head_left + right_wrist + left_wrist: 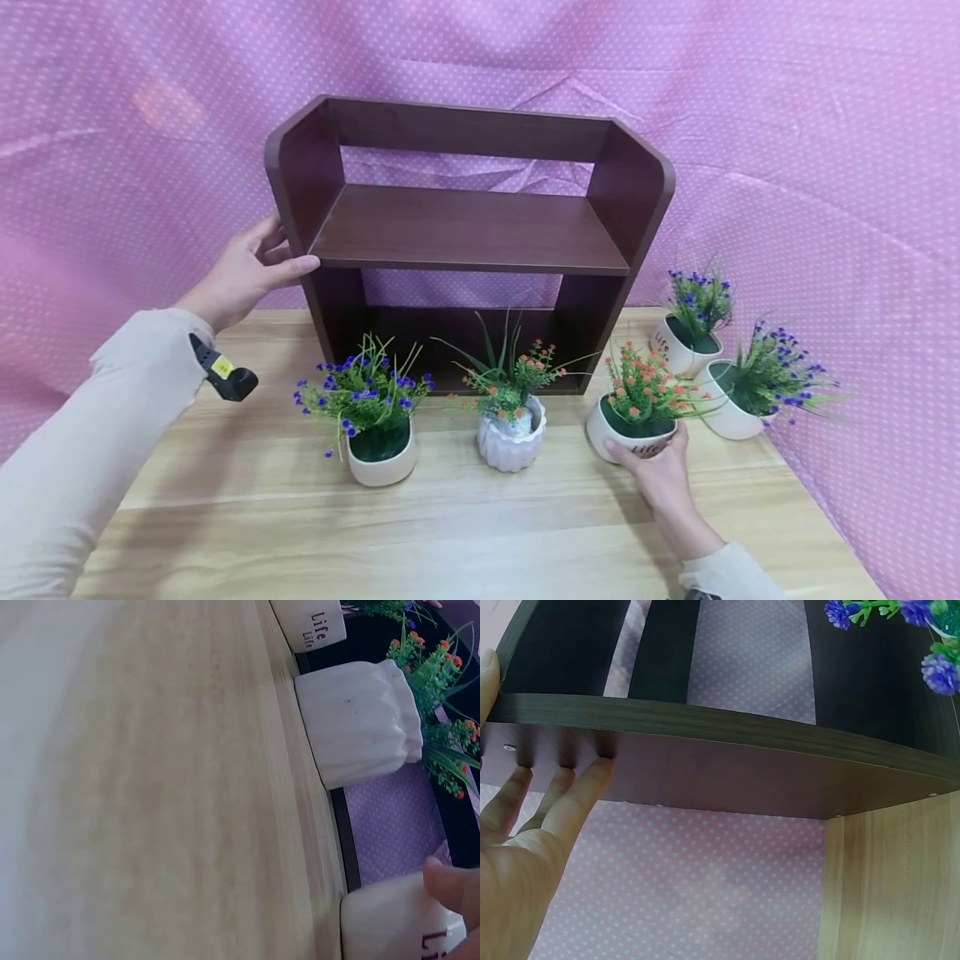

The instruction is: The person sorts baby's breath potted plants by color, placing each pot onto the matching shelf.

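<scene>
A dark brown two-tier wooden shelf [469, 229] stands at the back of the table. My left hand [243, 268] holds its left side panel [720, 769], fingertips against the outer face and thumb over the front edge. At the right, my right hand [662, 477] grips a white "Life" pot with orange flowers [633, 429], thumb on the left side and fingers on the right. The pot rests on the table; in the right wrist view the thumb [448, 883] lies on it. A ribbed white pot with orange flowers [513, 442] stands in front of the shelf's middle.
A white pot with blue flowers [381, 467] stands before the shelf's left part. Two more blue-flowered pots, one farther back [686, 354] and one near the table's right edge [735, 408], stand right of the shelf. Pink dotted cloth [810, 150] hangs behind the wooden table [465, 533].
</scene>
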The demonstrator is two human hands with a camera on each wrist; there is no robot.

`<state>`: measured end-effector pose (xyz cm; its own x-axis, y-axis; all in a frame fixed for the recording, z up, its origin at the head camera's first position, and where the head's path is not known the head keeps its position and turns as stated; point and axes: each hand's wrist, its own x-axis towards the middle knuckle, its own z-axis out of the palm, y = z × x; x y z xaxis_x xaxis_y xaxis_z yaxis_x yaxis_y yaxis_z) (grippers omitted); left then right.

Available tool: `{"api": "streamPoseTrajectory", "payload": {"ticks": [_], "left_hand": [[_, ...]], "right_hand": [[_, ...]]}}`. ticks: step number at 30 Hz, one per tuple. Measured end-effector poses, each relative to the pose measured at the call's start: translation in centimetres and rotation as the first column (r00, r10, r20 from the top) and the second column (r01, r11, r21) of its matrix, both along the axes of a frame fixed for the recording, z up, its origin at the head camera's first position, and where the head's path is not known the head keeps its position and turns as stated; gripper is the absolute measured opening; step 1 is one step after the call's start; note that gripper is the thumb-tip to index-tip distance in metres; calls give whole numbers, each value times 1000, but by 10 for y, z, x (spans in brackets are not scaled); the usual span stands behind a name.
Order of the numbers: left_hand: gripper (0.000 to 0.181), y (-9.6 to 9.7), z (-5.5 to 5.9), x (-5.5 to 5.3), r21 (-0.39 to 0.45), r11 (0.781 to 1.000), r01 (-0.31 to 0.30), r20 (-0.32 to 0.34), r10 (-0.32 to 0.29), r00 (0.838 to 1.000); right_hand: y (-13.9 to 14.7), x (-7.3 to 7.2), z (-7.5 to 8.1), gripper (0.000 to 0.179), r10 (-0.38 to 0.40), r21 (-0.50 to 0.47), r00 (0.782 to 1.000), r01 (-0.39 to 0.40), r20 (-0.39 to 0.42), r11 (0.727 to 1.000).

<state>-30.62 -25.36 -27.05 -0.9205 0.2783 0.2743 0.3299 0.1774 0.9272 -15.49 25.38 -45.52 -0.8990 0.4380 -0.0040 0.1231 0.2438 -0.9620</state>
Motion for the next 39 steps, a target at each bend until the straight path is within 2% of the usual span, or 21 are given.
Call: {"api": "streamPoseTrajectory", "payload": {"ticks": [4,10,16,21,27,33,39], "left_hand": [[77,2,1,-1,-15,1000,-11,7,12,1000],[78,2,2,-3,17,1000,4,10,-4,1000],[79,2,2,-5,-10,1000,-6,-3,6,1000],[79,2,-1,-7,26,1000,15,3,-15,1000],[79,1,1,-5,28,1000,8,3,-8,1000],[79,-1,2,-3,-8,1000,-4,1,4,1000],[78,-4,2,-4,-52,999,-12,-7,12,1000]], "right_hand": [[-3,-4,0,115,-47,-11,995,47,-84,999],[-6,-6,2,115,-79,24,992,82,-99,996],[-11,-12,1,121,-118,48,987,124,-113,991],[-10,-13,-2,123,-141,29,986,144,-84,989],[-6,-7,1,121,-107,18,994,107,-25,994],[-2,0,2,122,-52,29,997,51,54,998],[-1,5,5,121,-26,-11,998,27,61,1000]]}}
